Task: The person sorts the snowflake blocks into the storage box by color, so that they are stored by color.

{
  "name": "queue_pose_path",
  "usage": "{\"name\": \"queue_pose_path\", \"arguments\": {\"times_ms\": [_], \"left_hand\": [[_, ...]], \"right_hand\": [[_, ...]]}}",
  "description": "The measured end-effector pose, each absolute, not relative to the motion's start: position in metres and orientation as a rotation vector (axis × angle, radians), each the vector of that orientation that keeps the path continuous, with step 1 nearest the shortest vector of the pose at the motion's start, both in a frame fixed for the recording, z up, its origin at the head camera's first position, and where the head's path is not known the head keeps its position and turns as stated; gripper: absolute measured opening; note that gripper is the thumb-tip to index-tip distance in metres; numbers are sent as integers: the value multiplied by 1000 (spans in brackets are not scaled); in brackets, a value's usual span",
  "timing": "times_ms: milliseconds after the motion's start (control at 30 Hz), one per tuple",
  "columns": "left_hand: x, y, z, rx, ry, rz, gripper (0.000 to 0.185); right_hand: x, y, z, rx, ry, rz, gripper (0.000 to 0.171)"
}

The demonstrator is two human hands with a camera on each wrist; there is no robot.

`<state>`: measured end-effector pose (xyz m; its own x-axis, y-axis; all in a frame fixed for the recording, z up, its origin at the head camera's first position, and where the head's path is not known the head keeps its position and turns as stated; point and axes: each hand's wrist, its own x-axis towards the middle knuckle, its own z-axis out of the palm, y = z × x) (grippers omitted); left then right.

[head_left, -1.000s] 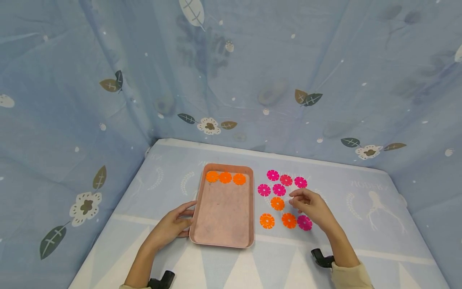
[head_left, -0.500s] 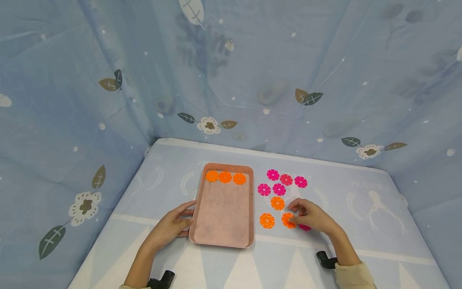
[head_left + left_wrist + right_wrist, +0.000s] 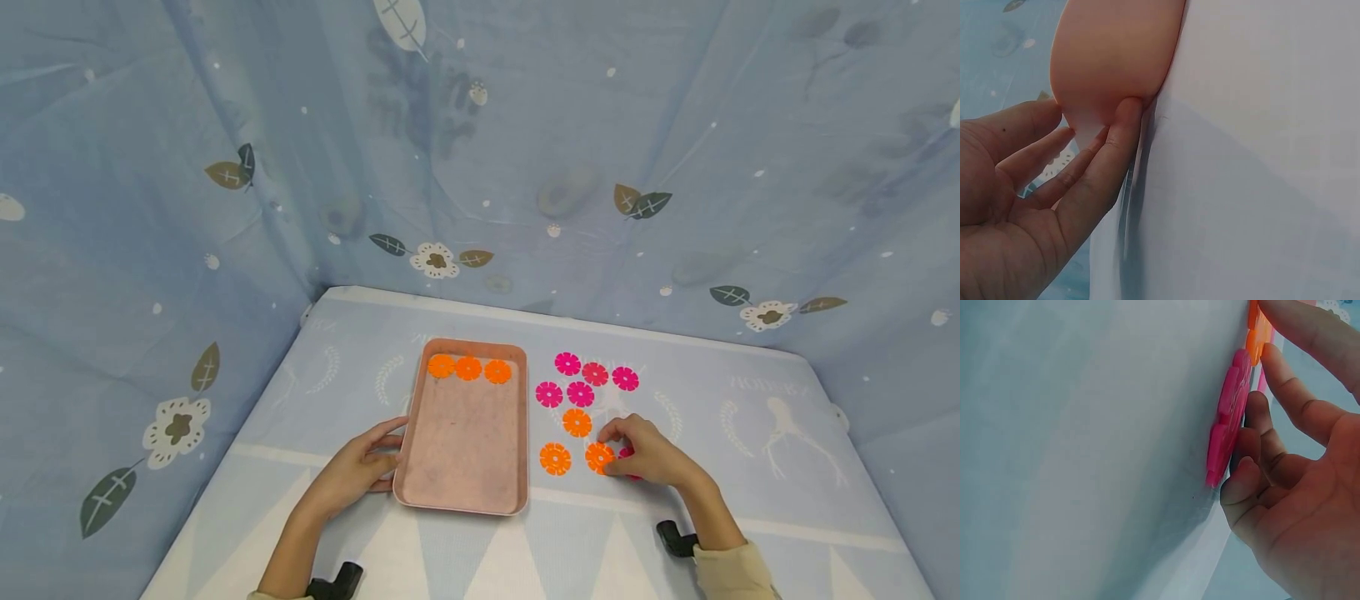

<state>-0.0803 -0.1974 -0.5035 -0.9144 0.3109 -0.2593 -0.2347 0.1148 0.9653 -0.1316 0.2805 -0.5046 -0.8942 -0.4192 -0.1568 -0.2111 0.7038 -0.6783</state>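
My left hand [image 3: 356,471] touches the left side of a pink rectangular tray [image 3: 461,442]; in the left wrist view its fingertips press against the outer wall. Three orange notched discs [image 3: 468,368] form a row along the tray's far end. Right of the tray, my right hand [image 3: 647,452] pinches the edges of an orange interlocking disc [image 3: 597,457] between thumb and index finger. That disc lies at table level. Just under the same hand is a magenta disc [image 3: 1229,419], partly covered by it in the head view. The other right fingers are bent beside it.
Two more orange discs, one at the front [image 3: 555,459] and one behind [image 3: 577,422], lie between the tray and my right hand. Farther back are several pink and magenta discs [image 3: 580,394]. A blue patterned curtain [image 3: 525,167] rises behind the table.
My right hand has come down toward the front and settled at the orange disc, partly covering the magenta one. The left hand and tray have stayed put.
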Motion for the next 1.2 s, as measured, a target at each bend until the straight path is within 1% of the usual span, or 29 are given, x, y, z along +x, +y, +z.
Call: {"name": "queue_pose_path", "arguments": {"times_ms": [467, 633, 933, 1067, 1200], "left_hand": [[-81, -197, -504, 82, 1999, 1861, 56], [-81, -197, -505, 83, 2010, 1854, 57], [-81, -197, -505, 70, 2018, 1848, 57], [-81, -196, -504, 70, 2016, 1846, 57], [-80, -196, -502, 82, 2004, 1849, 57]], "right_hand": [[-136, 280, -502, -503, 2578, -969, 33], [-139, 281, -502, -492, 2545, -1039, 27], [-141, 283, -501, -388, 2497, -1096, 14], [-143, 286, -498, -382, 2434, -1141, 10], [-146, 287, -495, -367, 2378, -1206, 11]]}}
